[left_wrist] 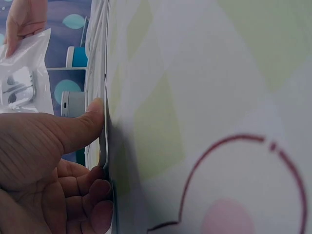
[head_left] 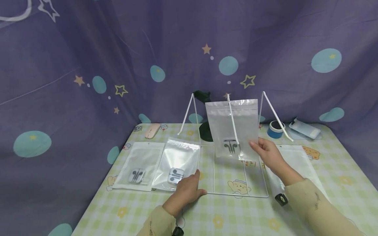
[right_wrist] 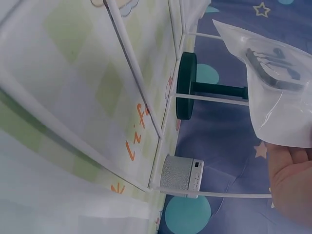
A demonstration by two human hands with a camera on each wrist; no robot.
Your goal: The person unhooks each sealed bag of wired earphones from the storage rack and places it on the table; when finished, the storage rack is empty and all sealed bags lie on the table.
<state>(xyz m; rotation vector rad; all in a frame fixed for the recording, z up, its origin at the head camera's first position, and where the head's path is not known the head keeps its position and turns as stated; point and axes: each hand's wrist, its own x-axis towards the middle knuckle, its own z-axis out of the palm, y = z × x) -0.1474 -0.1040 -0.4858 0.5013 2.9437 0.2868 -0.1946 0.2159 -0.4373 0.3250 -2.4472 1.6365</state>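
Note:
A clear-and-white zip bag (head_left: 220,124) with wired earphones in a case stands at the middle prong of a white wire rack (head_left: 236,195). The prong runs across the bag's front; whether it passes through the bag's hole cannot be made out. My right hand (head_left: 270,155) pinches the bag's lower right edge, and in the right wrist view its fingers lie under the plastic. My left hand (head_left: 187,190) holds the rack's front left corner, thumb on the wire and the other fingers curled beside it in the left wrist view.
Two similar earphone bags (head_left: 177,150) (head_left: 144,157) lie left of the rack; another white bag (head_left: 290,157) lies right, partly under my right arm. Behind stand a pink mouse (head_left: 152,131), dark green stand (head_left: 205,132), blue round container (head_left: 275,130) and pale phone case (head_left: 305,129).

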